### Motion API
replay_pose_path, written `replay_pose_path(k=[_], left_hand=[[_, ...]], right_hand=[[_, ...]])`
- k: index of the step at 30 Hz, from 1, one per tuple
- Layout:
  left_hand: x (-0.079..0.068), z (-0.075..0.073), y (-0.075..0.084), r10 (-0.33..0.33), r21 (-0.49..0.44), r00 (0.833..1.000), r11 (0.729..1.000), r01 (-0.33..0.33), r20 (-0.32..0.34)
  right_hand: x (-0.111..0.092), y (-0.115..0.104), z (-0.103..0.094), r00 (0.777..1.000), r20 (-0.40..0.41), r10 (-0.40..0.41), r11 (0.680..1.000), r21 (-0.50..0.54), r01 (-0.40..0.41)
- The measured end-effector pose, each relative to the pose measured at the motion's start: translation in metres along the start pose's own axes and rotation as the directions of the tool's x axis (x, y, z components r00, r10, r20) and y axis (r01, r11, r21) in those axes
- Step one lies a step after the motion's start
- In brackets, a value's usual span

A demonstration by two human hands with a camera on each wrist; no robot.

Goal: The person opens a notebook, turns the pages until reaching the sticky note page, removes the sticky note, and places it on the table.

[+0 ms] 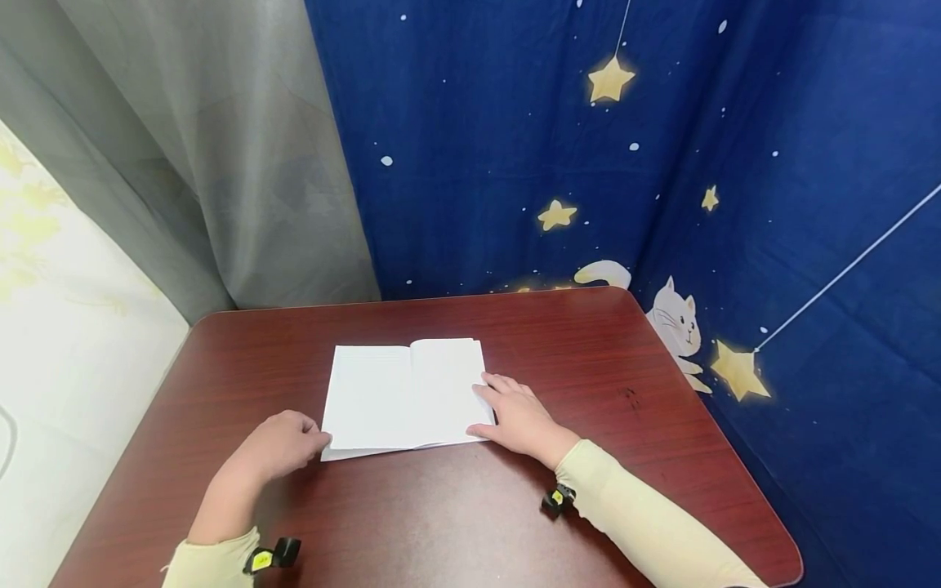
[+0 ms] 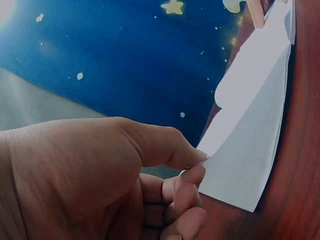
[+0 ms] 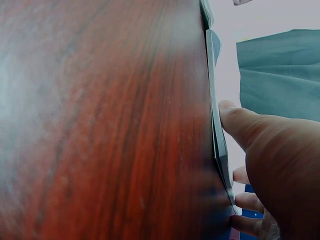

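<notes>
An open book with blank white pages (image 1: 375, 400) lies on the table, its spine running front to back near the middle. At its near left corner my left hand (image 1: 287, 445) pinches a page between thumb and curled fingers. In the left wrist view that page (image 2: 245, 150) is lifted at the corner, with another sheet below it. My right hand (image 1: 518, 416) rests on the right page's outer edge, fingers spread and thumb near the bottom edge. The right wrist view shows the thumb (image 3: 237, 120) lying on the page close to the book's edge.
The dark red wooden table (image 1: 426, 523) has rounded corners. Behind it hang a grey curtain (image 1: 272, 180) and a blue curtain with stars (image 1: 470, 147), which also runs along the right side. A bright white surface (image 1: 59, 351) borders the left.
</notes>
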State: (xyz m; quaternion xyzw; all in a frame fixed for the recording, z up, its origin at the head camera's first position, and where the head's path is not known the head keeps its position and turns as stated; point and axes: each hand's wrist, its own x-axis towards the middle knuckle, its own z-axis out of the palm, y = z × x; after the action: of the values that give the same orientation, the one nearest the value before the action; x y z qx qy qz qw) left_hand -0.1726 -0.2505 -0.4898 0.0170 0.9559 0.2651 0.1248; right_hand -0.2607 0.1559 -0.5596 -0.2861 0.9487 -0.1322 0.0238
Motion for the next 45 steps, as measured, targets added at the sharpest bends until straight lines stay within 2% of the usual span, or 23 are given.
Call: replay_pose_path(k=[20,26,30,32,34,36,39,42,45], left_hand=[[0.008,0.02,-0.014,-0.043,0.047,0.999,0.998,0.042,0.012],[0.012,0.025,-0.016,-0.047,0.091,0.999,0.995,0.047,0.006],[0.016,0.024,-0.011,-0.054,0.168,0.998,0.984,0.057,-0.019],[0.02,0.023,-0.006,-0.047,0.191,0.997,0.98,0.057,-0.057],[0.026,0.025,0.001,-0.014,0.184,0.994,0.982,0.034,-0.11],[0.034,0.029,0.009,0.047,0.158,0.985,0.987,-0.021,-0.163],[0.047,0.039,0.022,0.176,0.152,0.96,0.978,-0.144,-0.219],[0.059,0.048,0.032,0.297,0.207,0.93,0.945,-0.254,-0.215],[0.069,0.056,0.037,0.366,0.265,0.914,0.912,-0.314,-0.177]], right_hand=[[0.0,-0.001,-0.001,1.0,0.011,0.012,1.0,0.002,-0.012],[0.0,-0.001,-0.001,1.0,0.011,0.011,1.0,0.006,-0.011],[0.001,0.0,0.0,1.0,0.007,0.008,1.0,0.006,-0.008],[0.001,0.0,0.001,1.0,0.006,0.01,1.0,0.004,-0.01],[0.002,0.0,0.002,1.0,0.001,0.009,1.0,0.006,-0.009],[0.002,0.0,0.003,1.0,-0.003,0.009,1.0,0.009,-0.009],[0.002,0.0,0.002,1.0,0.0,0.01,1.0,0.009,-0.01],[0.003,0.0,0.001,1.0,0.004,0.01,1.0,0.011,-0.01],[0.002,-0.001,0.0,1.0,0.004,0.006,1.0,0.011,-0.006]])
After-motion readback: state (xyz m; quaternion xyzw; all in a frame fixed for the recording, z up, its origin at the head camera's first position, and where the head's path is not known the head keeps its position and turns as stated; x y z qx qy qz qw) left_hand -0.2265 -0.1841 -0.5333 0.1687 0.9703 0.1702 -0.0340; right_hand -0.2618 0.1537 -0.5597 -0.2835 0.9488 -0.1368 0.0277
